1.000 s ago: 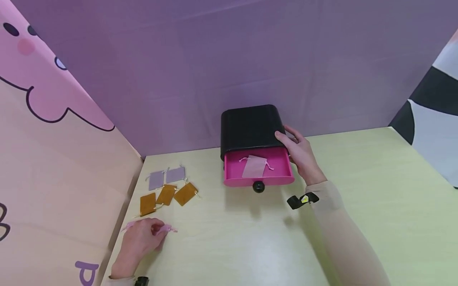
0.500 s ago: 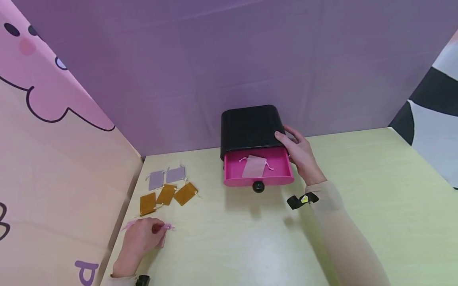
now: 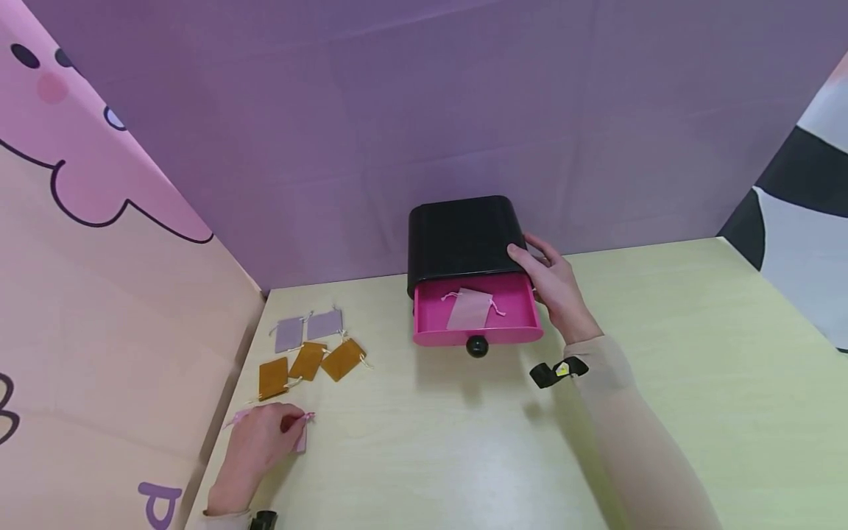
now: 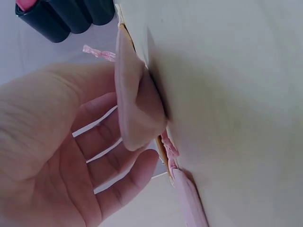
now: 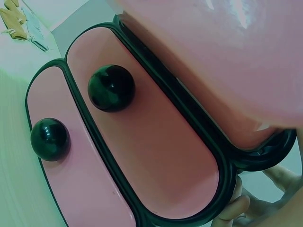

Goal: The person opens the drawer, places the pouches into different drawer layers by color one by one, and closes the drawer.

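At the table's left my left hand (image 3: 258, 449) pinches a pink drawstring pouch (image 4: 137, 101), which is folded and tilted up from the tabletop in the left wrist view. A second pink pouch (image 4: 189, 201) lies beside it, mostly hidden by the hand in the head view. My right hand (image 3: 556, 287) grips the right side of a black drawer box (image 3: 467, 235), thumb on the top edge. The box's pink top drawer (image 3: 430, 337) is pulled out, with a pale pink pouch (image 3: 471, 309) lying flat inside. Two lower drawers, including the middle drawer (image 5: 156, 146), are closed.
Three brown pouches, among them a brown pouch (image 3: 274, 378), lie just beyond my left hand. Behind them are two lavender pouches, one being a lavender pouch (image 3: 324, 323). A purple backdrop (image 3: 331, 147) stands right behind the box.
The pink pouch at my left fingertips has turned, its string end drawing in toward the hand and its body now hanging below the fingers. My right hand and the box stay put.
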`<state>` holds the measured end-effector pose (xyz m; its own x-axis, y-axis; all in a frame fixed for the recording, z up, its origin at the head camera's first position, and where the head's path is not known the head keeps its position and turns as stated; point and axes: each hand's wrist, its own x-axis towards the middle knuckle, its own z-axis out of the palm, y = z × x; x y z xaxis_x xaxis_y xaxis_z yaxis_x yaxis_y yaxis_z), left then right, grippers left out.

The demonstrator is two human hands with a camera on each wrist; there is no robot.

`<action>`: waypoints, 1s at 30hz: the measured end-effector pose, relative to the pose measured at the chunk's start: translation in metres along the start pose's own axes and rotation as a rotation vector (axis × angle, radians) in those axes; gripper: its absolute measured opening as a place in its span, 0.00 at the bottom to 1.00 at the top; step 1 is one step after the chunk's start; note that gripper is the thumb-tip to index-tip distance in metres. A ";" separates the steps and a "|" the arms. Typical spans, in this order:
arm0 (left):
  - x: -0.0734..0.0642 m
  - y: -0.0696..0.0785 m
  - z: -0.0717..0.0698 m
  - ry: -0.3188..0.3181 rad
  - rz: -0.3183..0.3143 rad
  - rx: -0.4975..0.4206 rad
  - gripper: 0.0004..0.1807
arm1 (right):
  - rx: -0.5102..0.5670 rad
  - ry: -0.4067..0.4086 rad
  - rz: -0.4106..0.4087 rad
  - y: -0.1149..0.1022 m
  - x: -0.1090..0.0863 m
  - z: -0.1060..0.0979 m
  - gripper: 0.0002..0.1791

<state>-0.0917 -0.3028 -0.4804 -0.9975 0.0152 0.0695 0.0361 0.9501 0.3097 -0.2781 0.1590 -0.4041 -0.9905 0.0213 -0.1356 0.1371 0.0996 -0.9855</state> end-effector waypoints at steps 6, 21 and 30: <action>0.000 0.001 0.002 0.052 0.024 -0.021 0.03 | -0.001 0.001 0.002 0.000 0.000 -0.001 0.48; 0.003 0.009 0.002 0.170 0.108 -0.030 0.05 | 0.005 -0.005 -0.001 -0.001 -0.001 -0.003 0.47; 0.004 0.017 -0.003 0.165 0.095 0.002 0.05 | -0.002 -0.007 -0.004 -0.001 -0.001 -0.002 0.48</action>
<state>-0.0945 -0.2876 -0.4718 -0.9660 0.0537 0.2531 0.1293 0.9476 0.2922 -0.2773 0.1604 -0.4033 -0.9911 0.0138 -0.1325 0.1332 0.1021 -0.9858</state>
